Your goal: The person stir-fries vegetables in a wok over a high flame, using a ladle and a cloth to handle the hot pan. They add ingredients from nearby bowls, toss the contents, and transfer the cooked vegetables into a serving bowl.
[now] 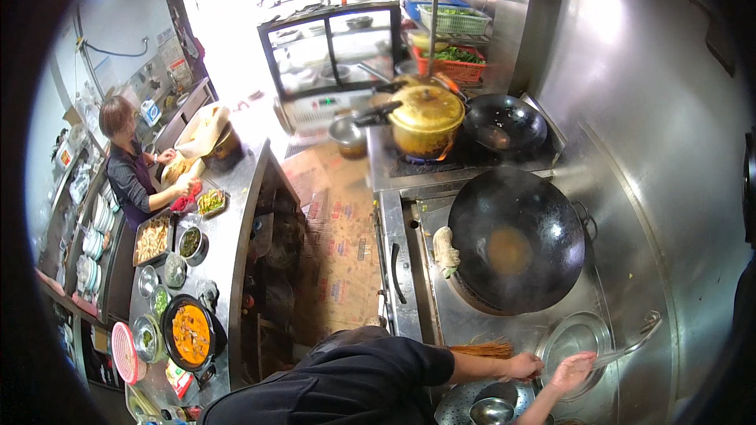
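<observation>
The steel stove top (pixel 504 329) fills two to five o'clock, a polished wall (pixel 654 110) rising behind it. A big wok (pixel 535 220) sits toward four, a cloth (pixel 446 250) against its rim; a yellow pot (pixel 428 122) stands over flame at one. A round basin (pixel 579 334) lies at four. The left hand (pixel 523 366) is curled by its edge, the right hand (pixel 573 371) beside a metal rod (pixel 628 346); I cannot tell what either grasps. Cardboard (pixel 335 267) covers the floor. At nine, another person (pixel 130 161) works by a counter (pixel 224 248).
</observation>
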A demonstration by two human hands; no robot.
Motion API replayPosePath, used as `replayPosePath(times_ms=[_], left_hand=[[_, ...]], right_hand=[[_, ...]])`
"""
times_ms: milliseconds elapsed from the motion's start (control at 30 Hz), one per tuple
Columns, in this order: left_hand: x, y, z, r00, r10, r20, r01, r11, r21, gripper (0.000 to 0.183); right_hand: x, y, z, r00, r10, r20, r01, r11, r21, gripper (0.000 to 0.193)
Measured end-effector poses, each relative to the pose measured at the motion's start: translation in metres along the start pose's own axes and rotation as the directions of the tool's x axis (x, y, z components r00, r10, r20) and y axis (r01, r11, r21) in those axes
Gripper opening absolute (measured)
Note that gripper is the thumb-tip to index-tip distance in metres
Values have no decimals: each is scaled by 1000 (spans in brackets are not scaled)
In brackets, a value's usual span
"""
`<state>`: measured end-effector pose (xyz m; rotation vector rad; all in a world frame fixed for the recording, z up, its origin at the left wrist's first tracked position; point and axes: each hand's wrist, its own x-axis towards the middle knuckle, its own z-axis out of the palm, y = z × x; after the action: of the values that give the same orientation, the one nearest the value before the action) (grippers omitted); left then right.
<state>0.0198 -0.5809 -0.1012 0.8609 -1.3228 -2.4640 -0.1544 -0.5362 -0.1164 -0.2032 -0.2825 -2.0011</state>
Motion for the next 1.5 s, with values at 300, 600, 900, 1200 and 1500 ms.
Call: replayPosePath(times_ms=[300,600,900,1200,1500], left_hand=[[10,9,4,972,-182,151,234,837,-495,26],[-13,-8,-1,976,-190,107,218,890,-402,22],[-18,-28,-18,966,129,-223,-10,885,466,18],[-44,25,-15,598,360,716,-588,-410,697,32],[-82,42,-54,881,-93,465,-470,-294,832,56]], right_hand=[[-21,135,40,921,-270,-280,-284,25,-959,33],[-56,146,100,733,-6,-680,-678,-90,-729,27],[-79,148,14,764,-26,-645,-356,816,-455,41],[-55,64,55,779,-586,-222,-306,-46,-951,7],[74,-77,119,777,-623,-89,-482,-498,-721,21]])
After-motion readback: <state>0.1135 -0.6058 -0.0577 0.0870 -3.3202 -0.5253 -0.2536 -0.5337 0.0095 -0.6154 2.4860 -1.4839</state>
